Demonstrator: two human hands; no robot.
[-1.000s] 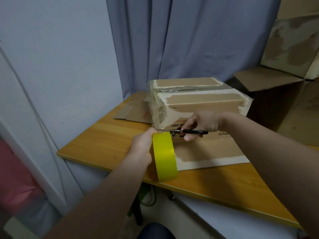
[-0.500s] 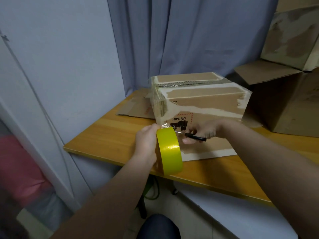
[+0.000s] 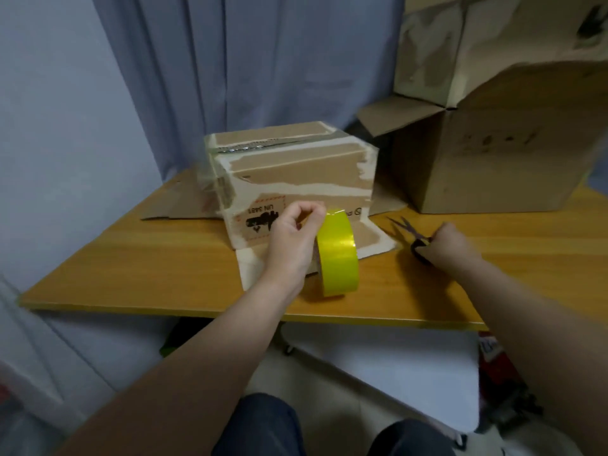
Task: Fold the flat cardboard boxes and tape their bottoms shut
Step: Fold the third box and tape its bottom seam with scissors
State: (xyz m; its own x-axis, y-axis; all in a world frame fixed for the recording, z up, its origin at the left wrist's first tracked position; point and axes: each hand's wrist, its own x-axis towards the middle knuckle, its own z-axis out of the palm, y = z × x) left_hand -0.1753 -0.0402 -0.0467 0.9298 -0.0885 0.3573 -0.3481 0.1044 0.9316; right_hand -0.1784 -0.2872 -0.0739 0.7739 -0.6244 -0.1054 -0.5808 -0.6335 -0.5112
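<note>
A small folded cardboard box [image 3: 296,172] stands upside down on the wooden table [image 3: 138,258], with clear tape across its top seam and down its left side. Its loose flap [image 3: 368,240] lies flat toward me. My left hand [image 3: 291,240] holds a yellow tape roll [image 3: 339,255] upright on the table in front of the box, thumb and fingers pinched at the roll's top. My right hand [image 3: 450,246] grips black scissors [image 3: 409,233] to the right of the box, low over the table, blades open and pointing away.
A large open cardboard box [image 3: 493,146] stands at the back right, another stacked above it. Flat cardboard [image 3: 177,205] lies behind the small box at the left. A blue curtain [image 3: 230,77] hangs behind. The table's front edge runs just below the roll.
My right hand has moved the scissors away from the tape to the right, down near the table. My left hand still holds the roll, now standing in front of the box.
</note>
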